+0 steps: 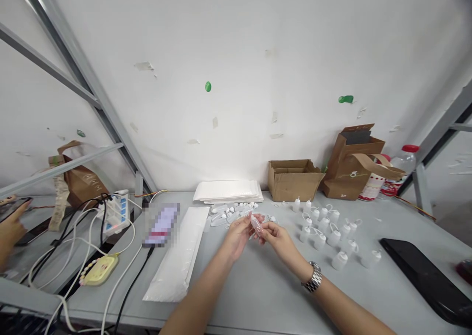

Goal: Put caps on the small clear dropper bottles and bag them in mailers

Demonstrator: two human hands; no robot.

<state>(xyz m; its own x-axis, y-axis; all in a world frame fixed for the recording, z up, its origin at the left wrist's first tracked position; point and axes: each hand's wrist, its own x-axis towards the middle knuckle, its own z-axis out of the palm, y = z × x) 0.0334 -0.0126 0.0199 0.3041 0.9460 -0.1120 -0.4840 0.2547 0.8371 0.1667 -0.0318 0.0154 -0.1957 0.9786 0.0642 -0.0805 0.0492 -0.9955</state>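
Hands meet over the middle of the grey table point(258, 295): the left hand point(236, 237) and the right hand point(279, 239) both pinch one small clear tube point(255, 227) at the fingertips. Its long axis runs slantwise from 11 o'clock to 5 o'clock; which end is the mouth, I cannot tell. More clear tubes point(230, 213) lie heaped at 11 o'clock, and white capped bottles point(334, 236) stand at 3 o'clock. A cardboard box point(293, 178) sits at 1 o'clock against the white wall point(236, 79).
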